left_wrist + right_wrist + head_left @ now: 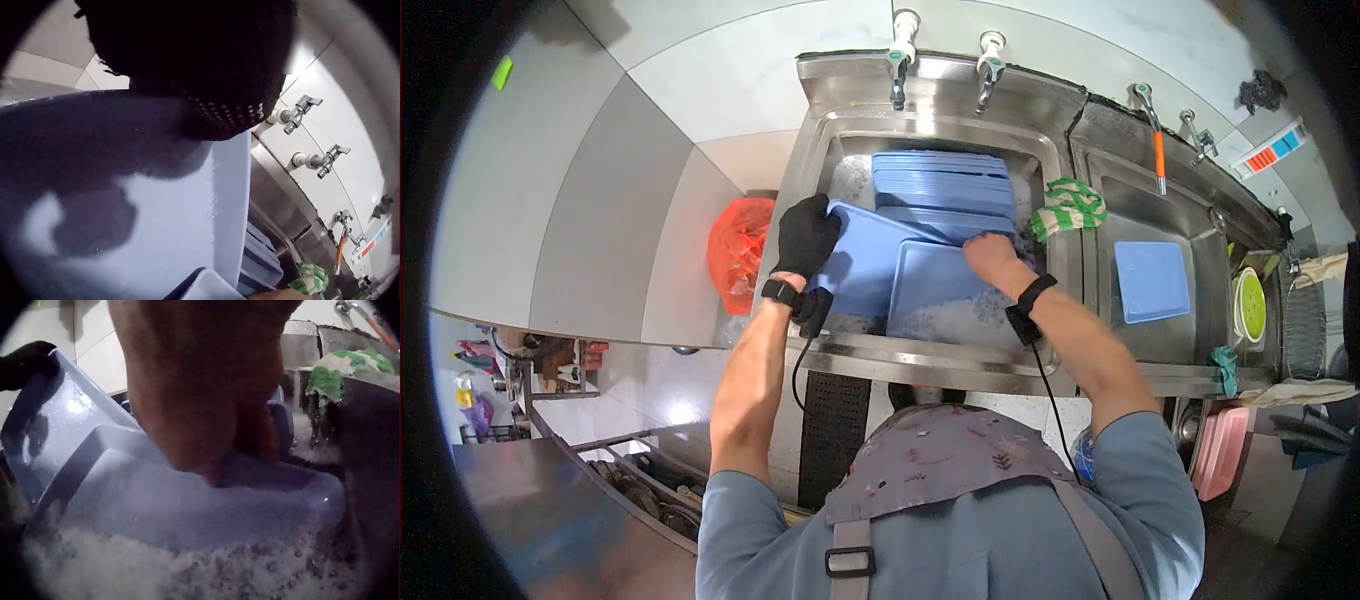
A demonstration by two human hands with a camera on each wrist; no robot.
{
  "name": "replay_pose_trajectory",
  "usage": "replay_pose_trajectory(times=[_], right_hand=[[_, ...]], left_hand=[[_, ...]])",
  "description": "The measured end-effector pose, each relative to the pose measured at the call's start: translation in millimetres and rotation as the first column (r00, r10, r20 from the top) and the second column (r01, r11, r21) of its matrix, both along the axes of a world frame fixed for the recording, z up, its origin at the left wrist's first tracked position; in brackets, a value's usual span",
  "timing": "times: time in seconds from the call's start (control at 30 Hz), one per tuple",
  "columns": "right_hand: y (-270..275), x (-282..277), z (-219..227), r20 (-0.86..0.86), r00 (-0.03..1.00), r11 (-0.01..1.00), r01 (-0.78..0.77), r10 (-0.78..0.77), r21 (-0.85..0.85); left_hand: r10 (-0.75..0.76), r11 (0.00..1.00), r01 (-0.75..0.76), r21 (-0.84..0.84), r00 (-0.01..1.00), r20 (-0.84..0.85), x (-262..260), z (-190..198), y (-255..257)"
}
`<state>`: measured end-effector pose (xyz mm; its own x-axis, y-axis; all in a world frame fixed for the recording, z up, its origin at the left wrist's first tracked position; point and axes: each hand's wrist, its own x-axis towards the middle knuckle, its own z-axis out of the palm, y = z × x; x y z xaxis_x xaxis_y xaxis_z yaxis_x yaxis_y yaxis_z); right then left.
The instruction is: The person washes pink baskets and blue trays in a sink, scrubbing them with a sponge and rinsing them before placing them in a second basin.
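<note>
My left hand (pixel 808 235), in a black knit glove, grips the upper left corner of a blue tray (pixel 855 262) tilted up in the soapy sink (pixel 830 130). The bare right hand (pixel 992 258) holds the far rim of a second blue tray (pixel 930 272), which overlaps the first. In the right wrist view, this second tray (pixel 156 500) dips its near part into foamy water (pixel 125 569), and the fingers bend over its rim. Behind both trays, a row of blue trays (pixel 940 187) leans in the sink. The glove hides part of the first tray's edge.
A green-and-white cloth (pixel 1070 207) lies on the divider between the sinks. Another blue tray (pixel 1152 282) rests in the right sink, under an orange-handled tap (pixel 1159 150). Two taps (pixel 898 75) stand over the left sink. A red plastic bag (pixel 740 250) sits to the left.
</note>
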<state>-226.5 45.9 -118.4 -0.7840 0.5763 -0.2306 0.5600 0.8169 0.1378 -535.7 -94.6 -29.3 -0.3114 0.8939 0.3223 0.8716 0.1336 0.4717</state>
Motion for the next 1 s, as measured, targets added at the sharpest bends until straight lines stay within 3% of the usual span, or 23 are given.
replay_pose_trajectory(times=[0.07, 0.2, 0.43, 0.5, 0.57, 0.67, 0.73, 0.8, 0.83, 0.97, 1.0], right_hand=[[0, -6, 4, 0.027, 1.000, 0.998, 0.018, -0.016, -0.063], [9, -14, -21, 0.066, 0.991, 0.978, 0.129, -0.119, -0.164], [11, -37, -35, 0.229, 0.959, 0.965, 0.205, -0.165, -0.161], [4, -40, -39, 0.250, 0.937, 0.953, 0.279, -0.243, -0.119], [5, -37, -48, 0.220, 0.950, 0.957, 0.256, -0.223, -0.137], [12, -27, -46, 0.178, 0.969, 0.967, 0.200, -0.171, -0.161], [15, -27, -24, 0.169, 0.976, 0.972, 0.166, -0.138, -0.164], [9, -28, 20, 0.227, 0.974, 0.995, 0.022, 0.001, -0.100], [8, -25, 28, 0.173, 0.980, 0.993, -0.085, 0.097, -0.077], [-12, -26, 90, 0.117, 0.984, 0.990, -0.140, 0.136, 0.028], [-20, -23, 103, 0.011, 0.980, 0.974, -0.196, 0.196, 0.115]], left_hand=[[0.000, 0.998, 0.008, 0.067, 0.993, -0.119, 2, 3, -5], [0.012, 0.996, 0.002, 0.094, 0.989, -0.145, 2, 10, -5], [0.038, 0.993, -0.018, 0.113, 0.983, -0.178, 8, 13, -14], [0.039, 0.996, -0.022, 0.090, 0.981, -0.188, 12, 14, -17], [0.046, 0.999, -0.044, 0.014, 0.968, -0.247, 16, 16, -22], [0.067, 0.997, -0.054, 0.063, 0.972, -0.227, 15, 11, -26], [0.054, 0.998, -0.047, 0.038, 0.971, -0.235, 8, 7, -27], [0.032, 0.999, -0.033, 0.001, 0.970, -0.241, 8, 3, -31], [0.016, 1.000, -0.011, 0.025, 0.976, -0.217, 9, 2, -33], [0.003, 1.000, 0.000, 0.017, 0.985, -0.174, 16, -4, -25], [-0.002, 1.000, 0.005, 0.017, 0.985, -0.172, 17, -4, -24]])
